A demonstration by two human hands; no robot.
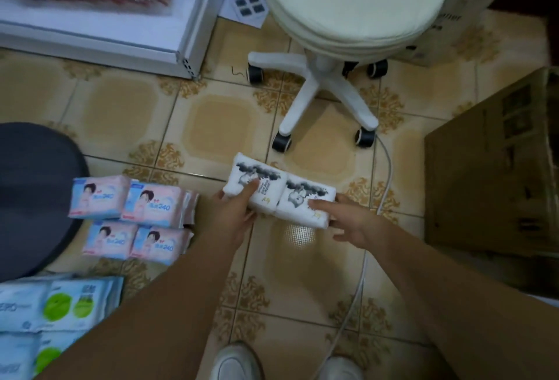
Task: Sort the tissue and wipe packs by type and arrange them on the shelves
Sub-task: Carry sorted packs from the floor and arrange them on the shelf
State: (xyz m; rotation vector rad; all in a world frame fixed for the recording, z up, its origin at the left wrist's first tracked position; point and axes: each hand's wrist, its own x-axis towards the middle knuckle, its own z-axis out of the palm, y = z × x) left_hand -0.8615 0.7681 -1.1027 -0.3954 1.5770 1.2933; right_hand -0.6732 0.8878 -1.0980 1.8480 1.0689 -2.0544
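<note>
Beyond held packs (279,195), wheeled stool (348,16)

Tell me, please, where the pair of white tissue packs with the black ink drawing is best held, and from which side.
Hold the pair of white tissue packs with the black ink drawing at its two short outer ends, one grip from each side, as the left hand and right hand do now. The two soft packs lie end to end, so pressing inward probably keeps them from folding at the seam.
</note>
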